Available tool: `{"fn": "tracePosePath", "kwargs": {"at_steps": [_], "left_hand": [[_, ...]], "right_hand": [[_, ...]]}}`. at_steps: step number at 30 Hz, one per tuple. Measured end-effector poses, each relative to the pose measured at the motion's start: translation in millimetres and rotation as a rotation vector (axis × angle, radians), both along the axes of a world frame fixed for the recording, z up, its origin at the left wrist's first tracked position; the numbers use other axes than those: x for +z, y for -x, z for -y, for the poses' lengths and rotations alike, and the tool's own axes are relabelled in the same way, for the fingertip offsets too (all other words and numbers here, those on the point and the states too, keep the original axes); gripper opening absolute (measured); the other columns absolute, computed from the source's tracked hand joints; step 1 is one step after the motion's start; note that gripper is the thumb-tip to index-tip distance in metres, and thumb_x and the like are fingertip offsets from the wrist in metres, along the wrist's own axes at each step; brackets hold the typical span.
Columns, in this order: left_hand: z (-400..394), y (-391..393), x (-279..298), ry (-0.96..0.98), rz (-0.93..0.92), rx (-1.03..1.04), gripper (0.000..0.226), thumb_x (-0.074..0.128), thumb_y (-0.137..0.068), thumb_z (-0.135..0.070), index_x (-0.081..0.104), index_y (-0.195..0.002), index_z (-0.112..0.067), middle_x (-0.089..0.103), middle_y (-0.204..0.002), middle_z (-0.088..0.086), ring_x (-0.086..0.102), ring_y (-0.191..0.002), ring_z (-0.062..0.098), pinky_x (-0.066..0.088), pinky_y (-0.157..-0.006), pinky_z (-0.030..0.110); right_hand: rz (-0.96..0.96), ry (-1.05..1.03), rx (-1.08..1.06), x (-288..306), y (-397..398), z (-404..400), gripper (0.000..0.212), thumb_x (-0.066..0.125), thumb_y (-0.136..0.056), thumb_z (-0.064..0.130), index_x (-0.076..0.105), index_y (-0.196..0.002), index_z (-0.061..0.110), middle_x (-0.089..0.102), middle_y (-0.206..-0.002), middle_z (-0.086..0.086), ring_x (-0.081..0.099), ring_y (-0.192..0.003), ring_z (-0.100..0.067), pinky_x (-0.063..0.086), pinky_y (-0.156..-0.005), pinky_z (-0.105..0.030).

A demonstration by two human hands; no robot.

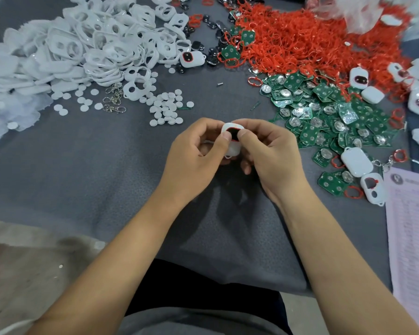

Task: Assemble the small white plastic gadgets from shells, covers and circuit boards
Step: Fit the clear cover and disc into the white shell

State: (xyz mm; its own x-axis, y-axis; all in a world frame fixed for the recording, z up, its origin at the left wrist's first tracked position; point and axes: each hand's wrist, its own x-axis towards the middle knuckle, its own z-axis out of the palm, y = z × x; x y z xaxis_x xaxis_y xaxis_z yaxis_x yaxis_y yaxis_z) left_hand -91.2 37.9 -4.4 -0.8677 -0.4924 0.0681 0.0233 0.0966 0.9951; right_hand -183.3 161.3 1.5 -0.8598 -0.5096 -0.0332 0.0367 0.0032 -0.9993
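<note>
Both hands — left hand (pixel 198 151), right hand (pixel 266 151) — pinch one white gadget (pixel 232 139) above the worktop (pixel 107 165), thumbs pressing its cover, probably snapping it shut — next, firm even pressure.

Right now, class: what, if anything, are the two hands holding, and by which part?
Both hands grip one small white gadget. The left hand and right hand pinch it from either side, thumbs pressing its front face beside the dark window.

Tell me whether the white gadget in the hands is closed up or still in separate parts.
Closed up, apparently: the gadget reads as one white body, both thumbs pressing its face. Left hand and right hand hide the seams.
</note>
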Motion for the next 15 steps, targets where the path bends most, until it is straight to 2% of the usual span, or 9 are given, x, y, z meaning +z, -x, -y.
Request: {"fn": "tracePosePath", "kwargs": {"at_steps": [4,7,9,13,15], "left_hand": [[0.5,-0.8,1.7,-0.065,-0.009,0.016,0.013,0.065,-0.103,-0.016,0.070,-0.113,-0.010,0.076,-0.102,0.001,0.077,-0.095,0.019,0.065,-0.077,0.035],[1.8,-1.5,2.3,-0.124,-0.025,0.034,0.012,0.065,-0.103,-0.015,0.068,-0.113,-0.010,0.076,-0.103,0.001,0.077,-0.097,0.019,0.065,-0.077,0.033],[2.8,-1.8,2.2,-0.155,-0.031,0.044,0.009,0.064,-0.103,-0.016,0.068,-0.111,-0.012,0.076,-0.105,0.001,0.077,-0.098,0.019,0.064,-0.077,0.033],[2.7,-1.3,0.8,-0.179,-0.023,0.057,0.010,0.065,-0.102,-0.015,0.067,-0.110,-0.010,0.076,-0.105,0.004,0.077,-0.096,0.020,0.064,-0.077,0.033],[3.2,-0.6,-0.5,-0.184,-0.007,0.067,0.009,0.065,-0.102,-0.013,0.067,-0.109,-0.008,0.076,-0.104,0.006,0.077,-0.095,0.020,0.065,-0.077,0.036]], "right_hand": [[0.013,0.030,0.021,1.0,-0.6,-2.0,0.018,0.062,-0.098,0.009,0.077,-0.108,0.011,0.064,-0.062,0.005,0.044,-0.045,-0.012,0.038,-0.039,-0.024],[0.023,0.054,0.052,2.0,-2.0,-2.1,0.021,0.060,-0.100,0.007,0.073,-0.117,0.008,0.065,-0.070,0.004,0.044,-0.049,-0.010,0.038,-0.039,-0.023],[0.028,0.052,0.063,2.5,-2.3,-2.1,0.022,0.059,-0.101,0.005,0.072,-0.118,0.007,0.066,-0.076,0.000,0.044,-0.051,-0.011,0.039,-0.040,-0.023],[0.009,0.018,0.067,2.4,-2.1,-2.2,0.020,0.058,-0.102,0.004,0.071,-0.117,0.005,0.065,-0.068,0.013,0.045,-0.050,-0.012,0.040,-0.041,-0.024],[-0.011,0.000,0.077,2.9,-2.4,-2.1,0.019,0.059,-0.102,0.004,0.071,-0.117,0.004,0.065,-0.068,0.013,0.046,-0.047,-0.011,0.041,-0.040,-0.024]]}}
